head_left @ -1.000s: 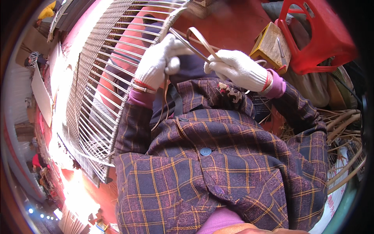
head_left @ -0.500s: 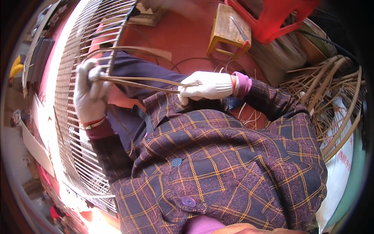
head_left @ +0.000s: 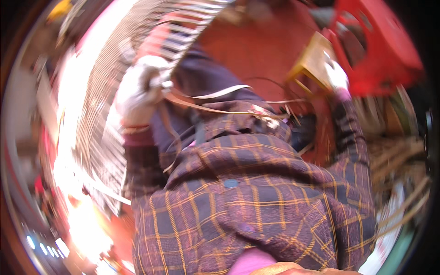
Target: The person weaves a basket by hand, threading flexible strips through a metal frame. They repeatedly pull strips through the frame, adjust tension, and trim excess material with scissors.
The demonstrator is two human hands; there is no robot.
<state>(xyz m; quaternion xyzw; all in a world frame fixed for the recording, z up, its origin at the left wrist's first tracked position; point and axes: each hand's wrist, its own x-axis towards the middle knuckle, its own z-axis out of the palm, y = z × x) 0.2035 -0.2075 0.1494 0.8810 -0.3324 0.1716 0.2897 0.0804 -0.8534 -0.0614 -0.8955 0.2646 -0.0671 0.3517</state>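
My left hand (head_left: 140, 89), in a white knit glove, is closed at the edge of a large woven cane panel (head_left: 103, 68). From its fingers two thin flat cane strips (head_left: 208, 108) trail to the right across my lap, with their far ends loose. My right hand (head_left: 338, 75), gloved too, is stretched out over the small wooden stool (head_left: 311, 57) with yellow legs. Motion blurs its fingers, and I cannot make out whether it grips the pointed tool with a red handle that lay there.
Beside the wooden stool stands a red plastic stool (head_left: 380, 50). Bundled cane rods (head_left: 394, 158) lie at the right, near a white sack (head_left: 385, 229). Cane scraps are scattered on the red floor (head_left: 256, 50). Strong glare covers part of the left side.
My right hand has let go of the cane strips and moved right to the wooden stool. My left hand keeps hold of the strips. The whole view has shifted.
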